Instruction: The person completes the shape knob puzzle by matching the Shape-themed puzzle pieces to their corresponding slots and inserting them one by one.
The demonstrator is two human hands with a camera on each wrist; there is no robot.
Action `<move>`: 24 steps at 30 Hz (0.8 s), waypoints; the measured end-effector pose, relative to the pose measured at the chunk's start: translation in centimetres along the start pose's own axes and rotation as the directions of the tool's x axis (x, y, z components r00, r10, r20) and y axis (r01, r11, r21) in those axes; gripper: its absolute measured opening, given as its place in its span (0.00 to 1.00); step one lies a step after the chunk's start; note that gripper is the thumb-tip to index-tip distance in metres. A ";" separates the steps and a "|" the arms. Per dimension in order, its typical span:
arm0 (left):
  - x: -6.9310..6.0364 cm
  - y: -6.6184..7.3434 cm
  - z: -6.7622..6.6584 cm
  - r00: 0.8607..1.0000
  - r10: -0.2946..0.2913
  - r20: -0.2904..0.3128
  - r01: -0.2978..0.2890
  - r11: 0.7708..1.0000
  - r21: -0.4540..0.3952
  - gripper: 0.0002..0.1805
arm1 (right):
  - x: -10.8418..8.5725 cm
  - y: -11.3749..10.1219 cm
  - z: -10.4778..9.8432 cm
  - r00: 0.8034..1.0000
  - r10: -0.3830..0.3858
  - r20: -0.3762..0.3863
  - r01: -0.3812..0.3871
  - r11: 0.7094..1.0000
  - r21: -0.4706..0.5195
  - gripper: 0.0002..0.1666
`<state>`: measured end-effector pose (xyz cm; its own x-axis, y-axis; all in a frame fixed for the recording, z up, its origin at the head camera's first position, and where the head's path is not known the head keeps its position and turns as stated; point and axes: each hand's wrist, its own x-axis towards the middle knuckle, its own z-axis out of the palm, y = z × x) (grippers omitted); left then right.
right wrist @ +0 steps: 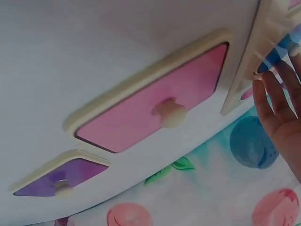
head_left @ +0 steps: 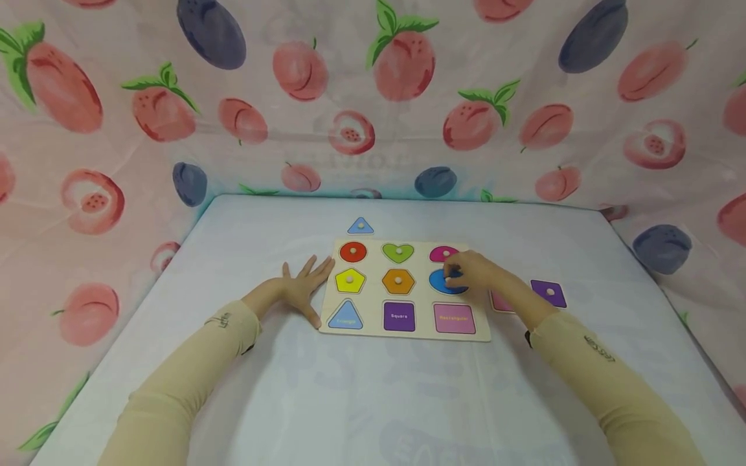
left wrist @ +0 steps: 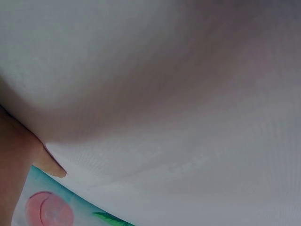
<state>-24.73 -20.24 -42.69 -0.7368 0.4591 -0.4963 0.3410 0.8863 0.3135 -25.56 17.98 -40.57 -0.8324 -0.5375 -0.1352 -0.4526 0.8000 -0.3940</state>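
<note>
A wooden shape board (head_left: 373, 304) lies on the table. My left hand (head_left: 304, 289) is spread at its left edge, fingers apart and touching it; the left wrist view shows only part of that hand (left wrist: 23, 160). On the right side of the board, my right hand (head_left: 471, 272) pinches the knob of the blue oval (head_left: 440, 282), which lies at its slot. Whether the oval sits flush cannot be told. In the right wrist view the fingers of my right hand (right wrist: 282, 103) reach to the blue oval (right wrist: 275, 59).
A pink rectangle piece (right wrist: 155, 101) and a purple square piece (head_left: 548, 294) lie right of the board, the pink one partly under my right forearm in the head view. Behind the board lies a blue triangle piece (head_left: 361, 226). Fruit-printed cloth (head_left: 350, 84) rises behind the table.
</note>
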 end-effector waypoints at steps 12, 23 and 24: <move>0.4 -0.3 0.1 1.000 -0.001 0.006 0.001 1.000 0.028 0.75 | 0.8 -0.2 -0.4 0.998 0.027 0.051 -0.028 1.000 0.014 0.14; 0.2 -0.3 0.2 1.000 0.013 -0.005 -0.013 1.000 0.018 0.76 | 1.6 -1.6 -0.4 1.000 0.012 -0.022 -0.013 1.000 -0.027 0.11; 0.1 -0.3 0.2 1.000 0.011 -0.005 -0.011 1.000 0.021 0.76 | 1.8 -1.7 -0.4 0.999 0.007 -0.039 -0.009 0.999 -0.041 0.11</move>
<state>-24.82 -20.39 -42.98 -0.7359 0.4686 -0.4888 0.3612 0.8822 0.3021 -26.40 15.79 -39.80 -0.8474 -0.5210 -0.1023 -0.4582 0.8150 -0.3548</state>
